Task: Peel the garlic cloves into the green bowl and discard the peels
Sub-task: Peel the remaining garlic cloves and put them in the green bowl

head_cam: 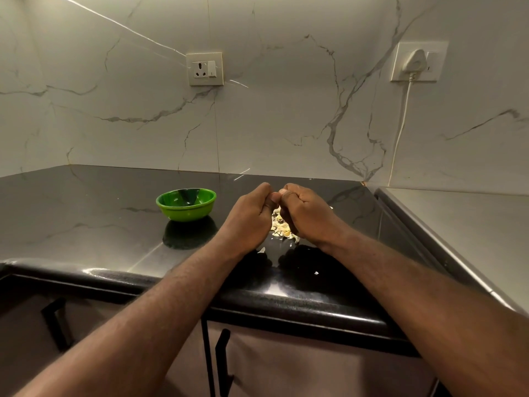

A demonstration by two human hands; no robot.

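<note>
Your left hand [250,216] and right hand [305,214] are pressed together, fingers curled and thumb tips meeting. I cannot tell what they pinch, since it is hidden. A pile of pale papery garlic peels [279,226] lies beneath them on the glossy black stone counter [86,213]. The round green plastic bowl [186,210] sits apart, at 9 o'clock from your hands.

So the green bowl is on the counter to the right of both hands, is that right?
No. The head view shows the green bowl on the counter to the left of both the left hand and the right hand.
</note>
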